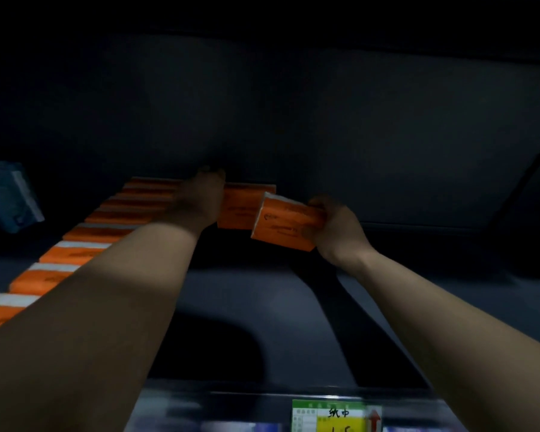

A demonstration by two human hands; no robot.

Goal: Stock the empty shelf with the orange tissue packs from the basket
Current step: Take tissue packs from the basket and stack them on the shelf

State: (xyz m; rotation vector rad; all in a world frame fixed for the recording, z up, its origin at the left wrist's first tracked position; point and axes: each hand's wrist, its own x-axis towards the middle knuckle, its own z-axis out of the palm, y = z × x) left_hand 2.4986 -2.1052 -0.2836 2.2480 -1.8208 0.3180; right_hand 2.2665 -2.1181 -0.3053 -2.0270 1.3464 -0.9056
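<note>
— What were the hands doing?
— The right hand (334, 226) gripped a tilted orange rectangular tissue pack (284, 224) above the dark shelf (262, 307). The left hand (200, 198) lay against another orange pack (237, 210) standing at the back; whether it clasped it, I couldn't tell.
— And around them?
— A row of orange packs (85, 241) ran along the left; a green-and-yellow price label (331, 414) sat on the front edge.

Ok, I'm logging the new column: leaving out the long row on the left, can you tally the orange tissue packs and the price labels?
Orange tissue packs: 2, the back pack by the left hand, the held pack in the right hand
Price label: 1
Total: 3
</note>
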